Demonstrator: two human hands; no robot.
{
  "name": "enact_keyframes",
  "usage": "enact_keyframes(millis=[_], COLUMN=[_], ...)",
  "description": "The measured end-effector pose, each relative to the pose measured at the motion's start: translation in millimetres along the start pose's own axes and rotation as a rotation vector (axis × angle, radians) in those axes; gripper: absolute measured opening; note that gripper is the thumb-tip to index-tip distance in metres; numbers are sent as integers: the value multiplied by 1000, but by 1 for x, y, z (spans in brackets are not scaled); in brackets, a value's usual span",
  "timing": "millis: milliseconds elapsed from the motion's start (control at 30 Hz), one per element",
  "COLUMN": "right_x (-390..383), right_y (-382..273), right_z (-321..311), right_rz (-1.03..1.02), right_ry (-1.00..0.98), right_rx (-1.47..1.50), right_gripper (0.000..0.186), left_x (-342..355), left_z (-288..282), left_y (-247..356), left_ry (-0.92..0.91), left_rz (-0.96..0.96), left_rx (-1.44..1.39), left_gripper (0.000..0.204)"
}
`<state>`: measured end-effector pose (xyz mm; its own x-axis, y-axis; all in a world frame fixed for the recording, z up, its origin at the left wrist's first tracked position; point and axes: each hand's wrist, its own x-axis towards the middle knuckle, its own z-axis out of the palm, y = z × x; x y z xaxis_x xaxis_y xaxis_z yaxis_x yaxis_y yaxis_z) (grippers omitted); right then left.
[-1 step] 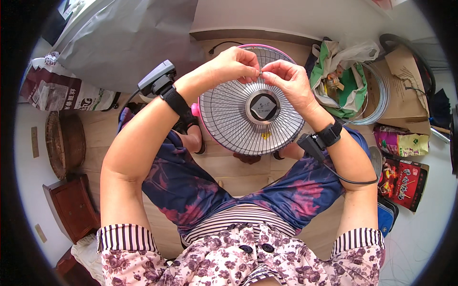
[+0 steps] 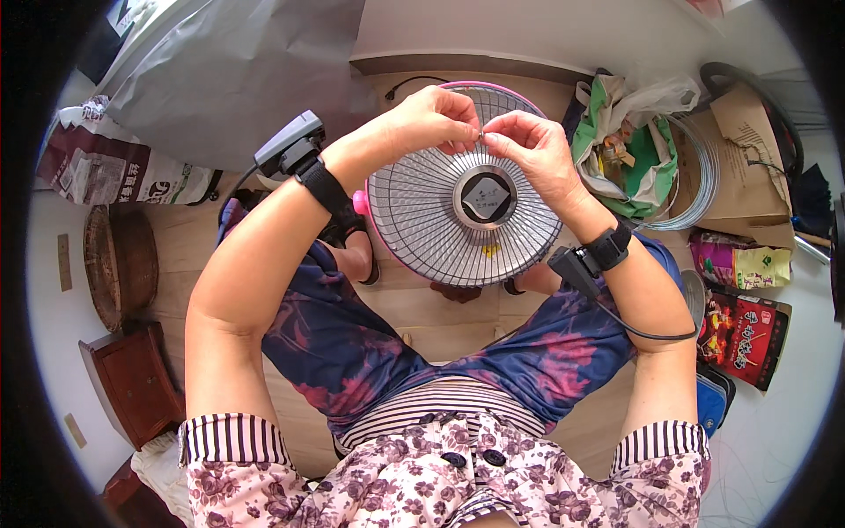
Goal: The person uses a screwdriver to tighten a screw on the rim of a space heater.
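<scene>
A round pink-rimmed heater with a wire grille and a silver hub stands between my legs. My left hand is over the grille's upper part, fingers curled and thumb against the index in a pinch. My right hand meets it there, also pinching, fingertips almost touching the left's. A tiny piece between the fingertips is too small to make out. Both wrists carry black straps with dark devices and cables.
Grey sheeting and a printed sack lie upper left; a basket and wooden box sit left. Right are a green-white bag, coiled wire, cardboard, packages and a blue case.
</scene>
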<state>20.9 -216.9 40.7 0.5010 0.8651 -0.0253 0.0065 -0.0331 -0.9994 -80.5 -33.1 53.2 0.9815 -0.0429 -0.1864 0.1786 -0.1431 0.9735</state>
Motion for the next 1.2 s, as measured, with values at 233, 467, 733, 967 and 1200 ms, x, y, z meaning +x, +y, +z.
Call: enact_keyframes(millis=[233, 467, 733, 967, 1200], right_x=[0, 0, 1, 0, 1], right_y=[1, 1, 3, 3, 5], right_z=[0, 0, -1, 0, -1], right_rz=[0, -10, -4, -19, 3], right_ry=[15, 26, 16, 25, 34], right_rx=[-35, -11, -20, -29, -12], right_gripper=[9, 10, 9, 8, 9], left_x=[0, 1, 3, 0, 3], left_z=[2, 2, 3, 2, 0], left_y=[1, -2, -2, -2, -3], left_ry=[-11, -12, -16, -10, -28], left_rz=[-7, 3, -5, 18, 19], left_rx=[-16, -25, -11, 53, -11], left_gripper=[18, 18, 17, 20, 20])
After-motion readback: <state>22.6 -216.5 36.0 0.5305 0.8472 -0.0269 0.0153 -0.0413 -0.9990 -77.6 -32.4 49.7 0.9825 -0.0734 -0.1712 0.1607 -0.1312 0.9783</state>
